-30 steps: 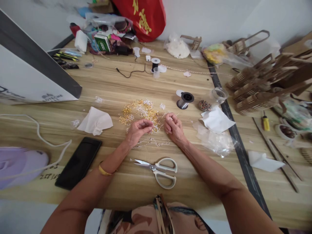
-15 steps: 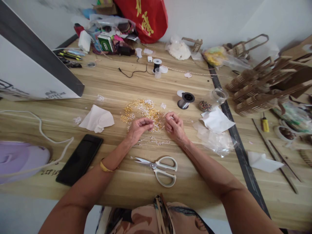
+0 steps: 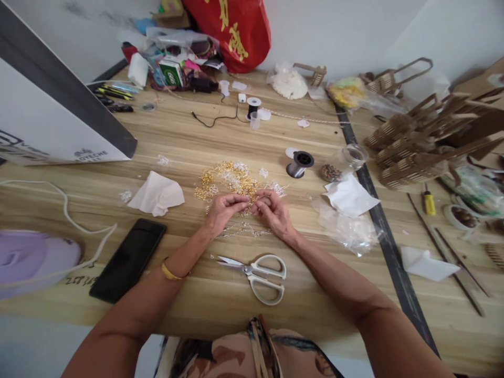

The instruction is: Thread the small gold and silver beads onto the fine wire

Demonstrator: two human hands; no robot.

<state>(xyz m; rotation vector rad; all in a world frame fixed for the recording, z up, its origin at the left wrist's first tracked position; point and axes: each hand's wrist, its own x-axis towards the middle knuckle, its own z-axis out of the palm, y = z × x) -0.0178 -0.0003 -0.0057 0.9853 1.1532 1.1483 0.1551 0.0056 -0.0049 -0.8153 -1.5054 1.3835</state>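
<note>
My left hand [image 3: 224,211] is pinched shut over the near side of a pile of gold and silver beads and findings [image 3: 230,177]. Facing it, fingertips almost touching, my right hand [image 3: 273,211] is pinched too. Whatever sits between the fingertips is too small to name. Beyond my right hand lies a cluster of thin silver pins [image 3: 279,188]. A fine beaded chain [image 3: 240,230] stretches on the wood just below both hands. Nearer to me rest white-handled scissors [image 3: 255,274], their blades slightly apart and pointing left.
A black phone [image 3: 128,260] and crumpled white paper [image 3: 155,194] lie to the left. Toward the right stand a wire spool [image 3: 300,164], a clear jar [image 3: 352,157] and plastic bags [image 3: 350,231]. Small wooden baskets [image 3: 409,152] crowd the far right; a large white box [image 3: 59,115] leans at left.
My right hand has moved left, from beside the silver pins to the fingertips of my left hand. The left hand has stayed nearly in place.
</note>
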